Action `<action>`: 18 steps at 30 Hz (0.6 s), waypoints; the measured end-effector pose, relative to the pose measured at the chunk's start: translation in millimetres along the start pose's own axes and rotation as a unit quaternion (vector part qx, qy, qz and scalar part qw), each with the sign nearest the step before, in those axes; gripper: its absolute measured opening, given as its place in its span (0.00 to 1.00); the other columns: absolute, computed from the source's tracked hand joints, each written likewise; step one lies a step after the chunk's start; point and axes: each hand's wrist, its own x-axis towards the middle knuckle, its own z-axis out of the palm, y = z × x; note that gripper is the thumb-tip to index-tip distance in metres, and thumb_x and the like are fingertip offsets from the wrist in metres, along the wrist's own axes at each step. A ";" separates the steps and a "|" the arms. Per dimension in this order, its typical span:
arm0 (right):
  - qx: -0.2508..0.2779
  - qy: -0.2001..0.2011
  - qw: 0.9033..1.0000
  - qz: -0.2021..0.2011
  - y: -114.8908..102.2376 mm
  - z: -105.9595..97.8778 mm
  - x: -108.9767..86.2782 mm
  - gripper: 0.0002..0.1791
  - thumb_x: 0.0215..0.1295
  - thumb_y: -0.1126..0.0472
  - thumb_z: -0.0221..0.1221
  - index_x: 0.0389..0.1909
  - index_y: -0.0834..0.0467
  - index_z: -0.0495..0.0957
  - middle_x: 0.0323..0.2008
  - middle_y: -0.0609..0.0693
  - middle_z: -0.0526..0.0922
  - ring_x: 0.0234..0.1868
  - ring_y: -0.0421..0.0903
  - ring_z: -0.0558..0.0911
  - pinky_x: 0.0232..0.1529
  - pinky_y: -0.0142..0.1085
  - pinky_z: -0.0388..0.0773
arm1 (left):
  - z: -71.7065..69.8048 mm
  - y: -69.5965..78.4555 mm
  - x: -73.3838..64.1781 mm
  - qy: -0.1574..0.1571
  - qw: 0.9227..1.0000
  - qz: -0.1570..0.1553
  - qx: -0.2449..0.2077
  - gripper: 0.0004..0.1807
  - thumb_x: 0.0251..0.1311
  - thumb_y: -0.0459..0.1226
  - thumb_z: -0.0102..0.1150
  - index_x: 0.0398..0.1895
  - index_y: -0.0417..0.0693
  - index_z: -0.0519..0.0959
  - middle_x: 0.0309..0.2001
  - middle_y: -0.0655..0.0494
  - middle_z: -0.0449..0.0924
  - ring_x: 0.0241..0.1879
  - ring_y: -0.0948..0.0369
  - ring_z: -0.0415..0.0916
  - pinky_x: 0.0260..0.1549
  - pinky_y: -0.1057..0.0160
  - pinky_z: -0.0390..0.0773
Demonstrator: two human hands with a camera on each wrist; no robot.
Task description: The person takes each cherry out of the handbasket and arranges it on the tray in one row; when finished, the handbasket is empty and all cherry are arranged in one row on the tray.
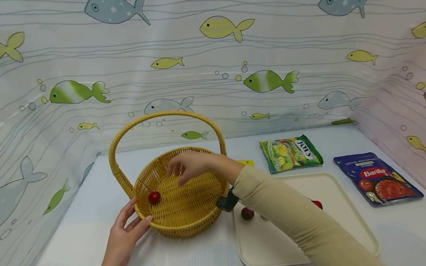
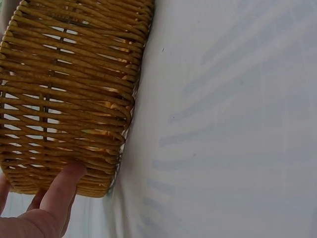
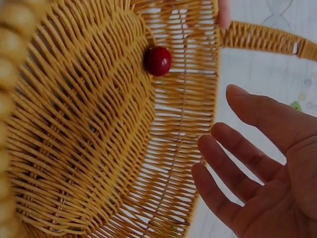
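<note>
A round yellow wicker basket (image 1: 186, 230) with a tall arched handle stands left of centre on the white table. One small glossy dark red fruit (image 3: 158, 61), round like a cherry, lies inside it by the left wall. My left hand (image 1: 127, 232) rests against the basket's left front side. In the left wrist view, a finger (image 2: 64, 186) presses on the weave. Above the basket's interior hovers my right hand (image 1: 191, 166), its fingers loosely bent and apart, nothing between them. The right wrist view shows that same empty hand (image 3: 267, 158) beside the rim.
A cream tray (image 1: 273, 249) sits to the right, partly behind my right sleeve. On it show a dark red round fruit (image 1: 247, 213) and a red item (image 1: 316, 204). Behind lie a green Fox's bag (image 1: 292, 154) and a partly covered yellow item (image 1: 246, 163); a blue Barilla pouch (image 1: 378, 179) lies farther right.
</note>
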 end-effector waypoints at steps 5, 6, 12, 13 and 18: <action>0.022 0.003 1.000 0.019 10.9 2.6 10.6 0.18 0.57 0.64 0.65 0.50 0.58 0.77 0.48 0.56 0.76 0.47 0.45 0.76 0.43 0.30 0.73 | 0.4 -0.1 0.1 0.002 1.000 -0.002 0.001 0.42 0.63 0.39 0.57 0.74 0.55 0.45 0.69 0.42 0.46 0.64 0.46 0.56 0.42 0.72 0.74; 0.027 0.003 0.999 0.019 12.5 3.5 12.6 0.19 0.57 0.65 0.64 0.50 0.58 0.77 0.49 0.56 0.76 0.48 0.45 0.75 0.43 0.30 0.73 | 0.1 -0.5 -0.2 0.002 1.000 -0.002 0.002 0.42 0.63 0.39 0.57 0.74 0.56 0.45 0.69 0.41 0.46 0.64 0.46 0.55 0.42 0.73 0.74; 0.045 -0.003 0.999 0.025 19.7 9.4 26.1 0.19 0.58 0.66 0.64 0.51 0.59 0.76 0.50 0.56 0.77 0.48 0.43 0.75 0.43 0.31 0.74 | -0.4 -1.7 -1.0 0.007 1.000 -0.002 0.007 0.42 0.63 0.40 0.57 0.74 0.55 0.45 0.69 0.41 0.46 0.64 0.45 0.56 0.42 0.73 0.74; 0.046 -0.005 0.998 0.029 20.4 10.3 28.2 0.19 0.58 0.66 0.64 0.51 0.59 0.76 0.50 0.56 0.77 0.48 0.43 0.75 0.43 0.31 0.74 | -0.1 -1.7 -1.1 0.006 1.000 -0.002 0.008 0.42 0.62 0.40 0.58 0.74 0.55 0.45 0.69 0.41 0.46 0.64 0.45 0.56 0.42 0.74 0.74; 0.055 -0.021 0.997 0.040 21.7 14.4 36.6 0.20 0.58 0.65 0.63 0.53 0.60 0.75 0.51 0.55 0.76 0.50 0.44 0.74 0.43 0.32 0.74 | 0.3 -3.4 -0.9 0.007 1.000 0.003 0.002 0.41 0.62 0.40 0.58 0.74 0.56 0.47 0.68 0.43 0.48 0.64 0.47 0.57 0.42 0.73 0.74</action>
